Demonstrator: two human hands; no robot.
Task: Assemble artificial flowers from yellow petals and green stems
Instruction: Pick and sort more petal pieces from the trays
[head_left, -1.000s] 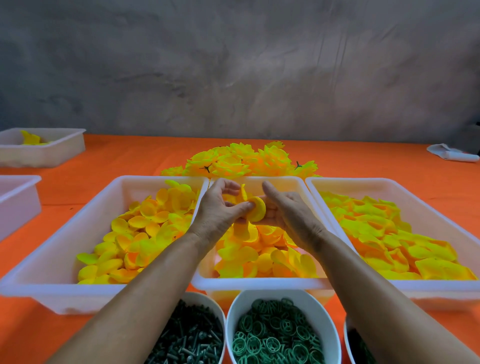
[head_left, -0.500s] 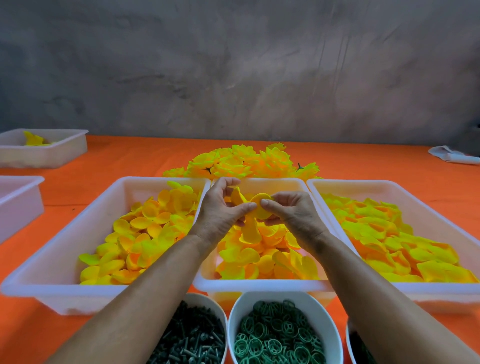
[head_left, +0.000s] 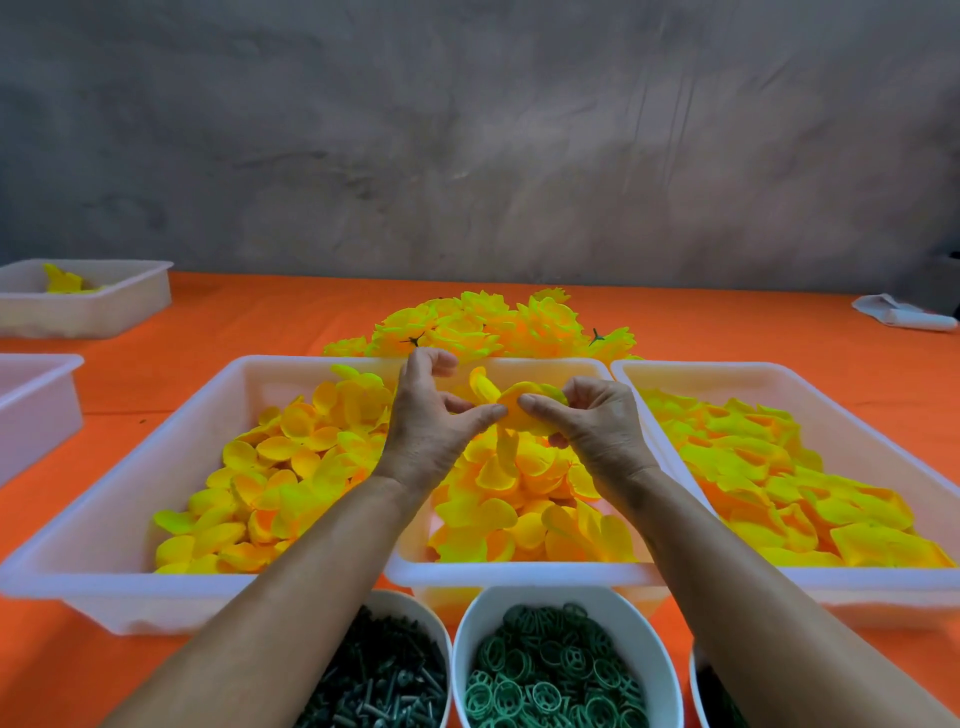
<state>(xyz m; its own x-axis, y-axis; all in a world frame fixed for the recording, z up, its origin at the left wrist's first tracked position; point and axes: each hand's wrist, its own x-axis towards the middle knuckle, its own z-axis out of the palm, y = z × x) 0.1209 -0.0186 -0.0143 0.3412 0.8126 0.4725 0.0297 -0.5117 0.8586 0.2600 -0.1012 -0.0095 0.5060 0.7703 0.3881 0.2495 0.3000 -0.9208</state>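
Since a moment ago, both hands are sitting a little higher and closer together over the middle tray (head_left: 519, 574), and the petal (head_left: 530, 410) between them is now lying flatter, folded across the fingertips. The left hand (head_left: 431, 421) is pinching the petal's left edge with thumb and forefinger, its other fingers curling above. The right hand (head_left: 592, 426) is gripping the petal from the right, thumb on top and fingers curled beneath. A second petal piece (head_left: 482, 384) is sticking up just behind the thumbs. The middle tray is holding loose yellow-orange petals, as are the left tray (head_left: 104, 571) and the right tray (head_left: 883, 592) beside it. Finished flowers (head_left: 493, 325) are lying heaped on the orange table (head_left: 234, 322) behind the trays. Near the bottom edge, a bowl of dark stems (head_left: 384, 675) is sitting beside a bowl of green rings (head_left: 550, 670), with a third bowl (head_left: 698, 686) mostly hidden by the right forearm. Two more white trays (head_left: 88, 306) are standing at the far left, one with a few yellow pieces. A white cloth (head_left: 904, 317) is lying at the far right. No writing or labels are showing anywhere.
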